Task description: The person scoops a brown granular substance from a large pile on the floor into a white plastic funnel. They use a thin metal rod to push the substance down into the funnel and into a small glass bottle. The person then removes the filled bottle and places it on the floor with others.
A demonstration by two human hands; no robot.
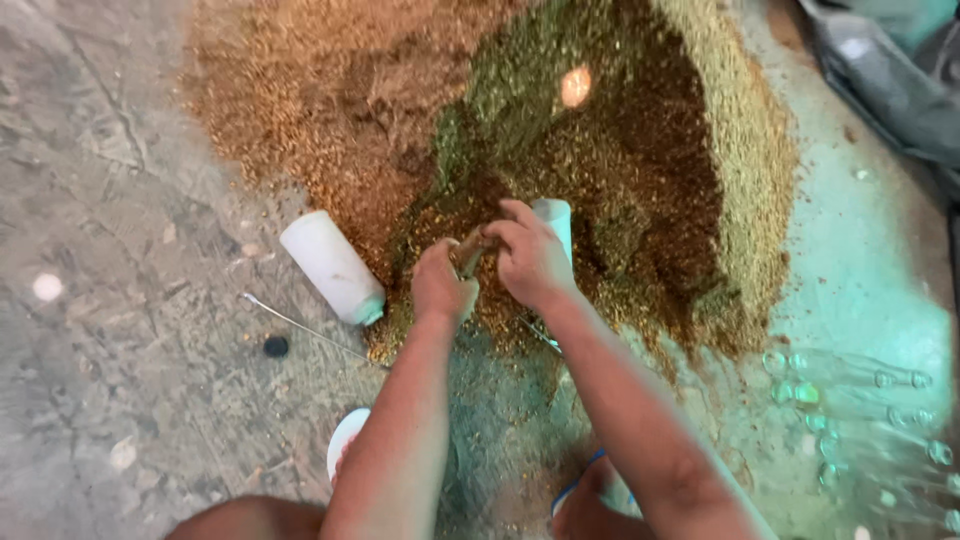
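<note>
Nearest the camera, both forearms are extending forward from the bottom edge, converging toward the near edge of a grain heap. A bent knee is showing at the near left, and a foot in a blue-strapped sandal is resting at the near centre on the concrete floor.

Further out, the left hand is curling into a clenched fist around the lower end of a short brown stick-like object. The right hand is lying just beside it, fingers bent downward and pressing on the upper end of the same object; whether it is fully gripping cannot be told. The object is sitting between the two hands, directly over the near edge of the heap.

Just behind the right hand, a white cylindrical container is standing partly embedded in the grain. To the left, a second white plastic bottle is lying tilted on the floor at the heap's edge, with a thin metal wire and a small dark cap near it.

Farthest out, the heap is spreading in brown, golden and greenish zones.
</note>
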